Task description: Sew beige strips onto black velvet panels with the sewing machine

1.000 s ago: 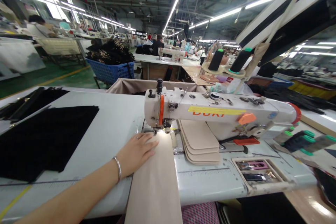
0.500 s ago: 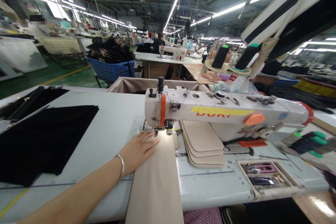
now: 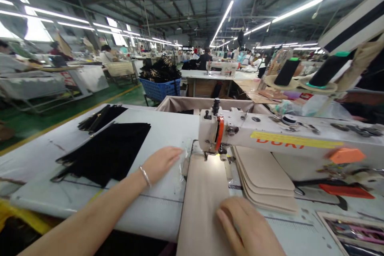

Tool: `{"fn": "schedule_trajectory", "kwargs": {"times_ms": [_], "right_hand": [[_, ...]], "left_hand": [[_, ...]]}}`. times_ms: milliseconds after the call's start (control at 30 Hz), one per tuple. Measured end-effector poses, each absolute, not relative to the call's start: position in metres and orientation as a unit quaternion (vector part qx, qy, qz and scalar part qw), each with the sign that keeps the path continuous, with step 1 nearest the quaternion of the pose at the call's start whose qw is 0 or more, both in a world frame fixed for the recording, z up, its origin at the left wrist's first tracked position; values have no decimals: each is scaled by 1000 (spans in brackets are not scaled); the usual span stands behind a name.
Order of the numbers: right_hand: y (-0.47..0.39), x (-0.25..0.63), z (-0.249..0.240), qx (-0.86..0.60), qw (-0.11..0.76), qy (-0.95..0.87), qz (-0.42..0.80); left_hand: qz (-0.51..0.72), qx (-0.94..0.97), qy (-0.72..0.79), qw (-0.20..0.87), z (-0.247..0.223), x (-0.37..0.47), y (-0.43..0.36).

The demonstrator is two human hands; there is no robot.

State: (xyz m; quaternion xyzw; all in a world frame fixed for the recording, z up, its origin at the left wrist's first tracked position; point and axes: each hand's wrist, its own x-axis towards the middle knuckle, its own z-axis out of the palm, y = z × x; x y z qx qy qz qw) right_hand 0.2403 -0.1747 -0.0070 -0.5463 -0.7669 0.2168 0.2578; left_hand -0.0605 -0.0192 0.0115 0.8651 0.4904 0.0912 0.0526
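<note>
A long beige strip (image 3: pixel 204 208) runs from under the needle area of a white sewing machine (image 3: pixel 240 132) toward me. My left hand (image 3: pixel 163 164), a silver bracelet at its wrist, is over the table left of the machine head, off the strip; its fingers point at the machine, slightly blurred, with nothing seen in them. My right hand (image 3: pixel 246 224) lies at the strip's right edge, fingers bent; whether it grips the edge is unclear. Rounded beige panels (image 3: pixel 267 172) are stacked under the machine arm.
Black fabric pieces (image 3: pixel 111 152) lie on the table at left. Behind are a blue basket (image 3: pixel 159 88) of black items and a beige fabric-lined bin (image 3: pixel 180 104). Black thread cones (image 3: pixel 286 72) stand behind the machine. A tool tray (image 3: pixel 354 228) is at lower right. People sit farther back.
My left hand has come off the strip and moved left of the machine head. My right hand has entered at the strip's right edge. The view has turned left.
</note>
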Motion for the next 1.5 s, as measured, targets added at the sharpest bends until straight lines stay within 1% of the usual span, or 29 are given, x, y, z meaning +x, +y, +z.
{"fn": "schedule_trajectory", "kwargs": {"times_ms": [67,100,167,300,467,567,700,733,767,800,833,900,967,1000,1033,1067,1100,1133,1200,1233,1267,1333,1500], "right_hand": [[-145,227,-12,-507,246,-823,76],[-133,221,-15,-498,234,-834,33],[-116,217,-20,-494,209,-844,-10],[-106,221,-27,-498,189,-846,-9],[-109,224,-28,-496,195,-846,-13],[-109,223,-27,-494,201,-846,-15],[-107,221,-22,-499,198,-843,-14],[-106,220,-20,-503,193,-842,-14],[-105,219,-18,-508,188,-841,-15],[-104,217,-17,-513,184,-838,-16],[-104,216,-16,-520,182,-835,-19],[-103,214,-15,-528,188,-828,-21],[-102,213,-17,-528,205,-824,-20],[-102,213,-18,-524,211,-825,-17],[-102,213,-18,-520,216,-826,-13],[-102,214,-19,-517,218,-828,-9],[-102,214,-19,-515,220,-828,-4],[-102,215,-18,-515,220,-829,1],[-102,216,-16,-517,222,-827,9],[-102,216,-15,-518,224,-825,12],[-102,216,-15,-520,225,-824,13],[-102,215,-14,-521,226,-823,13],[-102,215,-16,-527,226,-819,17]], "left_hand": [[87,792,604,-3,26,-113,-6],[79,760,644,-17,32,-138,0],[50,715,698,-17,42,-182,11],[5,705,709,26,48,-226,18],[-18,710,703,29,45,-237,-3],[-15,688,726,-7,61,-238,-15],[17,674,729,-118,106,-217,-35],[32,687,715,-130,113,-204,-42],[52,703,700,-117,117,-188,-50],[68,728,678,-69,115,-170,-58],[76,754,653,5,109,-151,-65],[66,780,594,188,89,-112,-78],[58,749,550,366,66,-78,-81],[68,728,533,426,57,-65,-77],[89,723,519,447,50,-54,-70],[122,739,506,428,45,-45,-60],[160,771,493,370,40,-38,-47],[187,809,479,285,36,-32,-33],[195,858,455,135,27,-23,-5],[183,867,453,96,22,-19,7],[166,869,458,84,17,-17,16],[137,868,466,97,10,-15,24],[84,865,470,154,16,-28,0]]}}
